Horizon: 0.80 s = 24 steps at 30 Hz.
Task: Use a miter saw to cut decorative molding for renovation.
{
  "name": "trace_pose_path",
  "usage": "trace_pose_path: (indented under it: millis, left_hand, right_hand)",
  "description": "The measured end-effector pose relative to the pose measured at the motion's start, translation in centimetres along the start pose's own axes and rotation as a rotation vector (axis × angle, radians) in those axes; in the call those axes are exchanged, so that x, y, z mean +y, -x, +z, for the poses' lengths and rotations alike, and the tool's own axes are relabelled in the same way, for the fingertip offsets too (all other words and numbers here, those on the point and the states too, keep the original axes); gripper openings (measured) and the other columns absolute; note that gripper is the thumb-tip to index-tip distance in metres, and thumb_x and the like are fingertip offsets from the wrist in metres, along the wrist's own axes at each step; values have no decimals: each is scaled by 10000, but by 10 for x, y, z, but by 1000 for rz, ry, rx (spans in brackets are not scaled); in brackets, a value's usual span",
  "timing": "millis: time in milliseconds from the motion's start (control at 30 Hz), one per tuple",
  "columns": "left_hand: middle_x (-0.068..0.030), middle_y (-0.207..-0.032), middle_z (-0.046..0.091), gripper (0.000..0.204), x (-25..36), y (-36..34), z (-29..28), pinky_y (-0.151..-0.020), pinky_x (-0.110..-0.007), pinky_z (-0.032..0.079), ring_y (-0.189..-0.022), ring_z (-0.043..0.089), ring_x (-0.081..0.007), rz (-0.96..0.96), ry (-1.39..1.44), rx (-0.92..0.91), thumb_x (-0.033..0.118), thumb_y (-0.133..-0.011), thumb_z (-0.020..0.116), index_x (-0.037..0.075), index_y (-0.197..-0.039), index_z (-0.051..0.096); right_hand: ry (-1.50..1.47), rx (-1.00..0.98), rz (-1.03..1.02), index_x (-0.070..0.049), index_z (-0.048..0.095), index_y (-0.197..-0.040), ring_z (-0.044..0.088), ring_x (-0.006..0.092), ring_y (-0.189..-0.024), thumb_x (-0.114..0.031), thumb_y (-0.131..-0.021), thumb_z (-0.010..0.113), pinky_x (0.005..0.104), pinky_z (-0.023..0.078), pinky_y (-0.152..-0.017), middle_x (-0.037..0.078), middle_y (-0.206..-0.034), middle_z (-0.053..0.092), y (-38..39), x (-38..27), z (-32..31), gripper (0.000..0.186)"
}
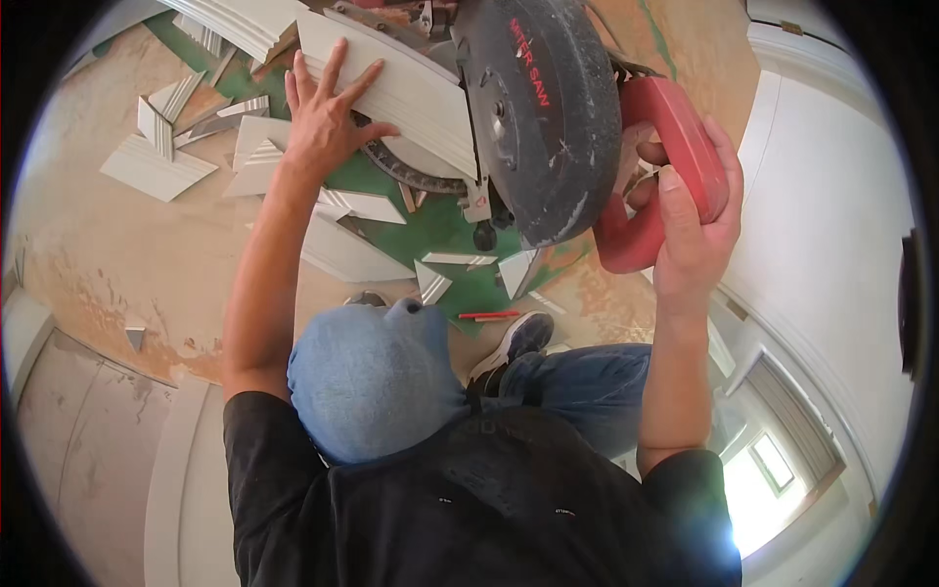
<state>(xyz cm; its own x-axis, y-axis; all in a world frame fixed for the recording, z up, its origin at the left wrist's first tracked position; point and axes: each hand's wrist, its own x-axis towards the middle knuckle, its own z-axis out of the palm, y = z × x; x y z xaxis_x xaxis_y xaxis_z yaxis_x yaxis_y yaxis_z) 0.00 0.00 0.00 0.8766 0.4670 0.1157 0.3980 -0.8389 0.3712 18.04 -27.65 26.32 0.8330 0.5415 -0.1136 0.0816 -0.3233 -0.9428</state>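
My left hand (pixel 331 110) lies with fingers spread on a white grooved trim board (pixel 416 98). That board rests on the base of a miter saw, its right end at the saw's dark round blade guard (pixel 548 108). My right hand (pixel 699 220) is wrapped round the red D-shaped saw handle (pixel 675 108), thumb on the near side and fingertips showing through the opening. The guard hides the blade and most of the board's right end. Part of the curved black scale (pixel 411 176) shows below the board.
White trim offcuts (pixel 156 166) lie scattered on the brown floor and a green sheet (pixel 391 235) around the saw. A red pencil-like stick (pixel 489 315) lies near my shoe (pixel 523 338). White panelling (pixel 822 176) stands at the right, and longer trim pieces (pixel 245 24) lie at the far left.
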Motion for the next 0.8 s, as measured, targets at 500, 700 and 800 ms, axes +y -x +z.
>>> trace_pose_path:
  millis: [500, 700, 800]
  left_hand:
    - [-67, -1709, 264, 933, 1, -2, 1, -1201, -726, 170, -1518, 131, -581, 7, -20, -2, 649, -653, 857, 403, -1500, 555]
    - [-75, -1705, 272, 937, 0, -1, 2, -1200, -728, 165, -1518, 128, -582, 29, -11, 24, 647, -648, 861, 402, -1499, 557]
    - [-75, -1705, 274, 940, 0, 0, 2, -1199, -729, 171, -1518, 126, -583, 2, -20, -6, 650, -644, 861, 405, -1499, 557]
  right_hand:
    - [56, 50, -51, 4, 463, -1486, 674, 152, -1031, -109, -950, 714, 291, 548, -919, 141, -1253, 679, 0, 4, -1, 602]
    - [103, 52, -104, 3, 479, -1474, 667, 160, -1056, -101, -947, 714, 301, 556, -914, 142, -1285, 662, 0, 7, 0, 586]
    - [54, 47, -50, -1, 478, -1476, 669, 161, -1048, -102, -947, 716, 303, 558, -914, 141, -1289, 660, 4, 6, 0, 589]
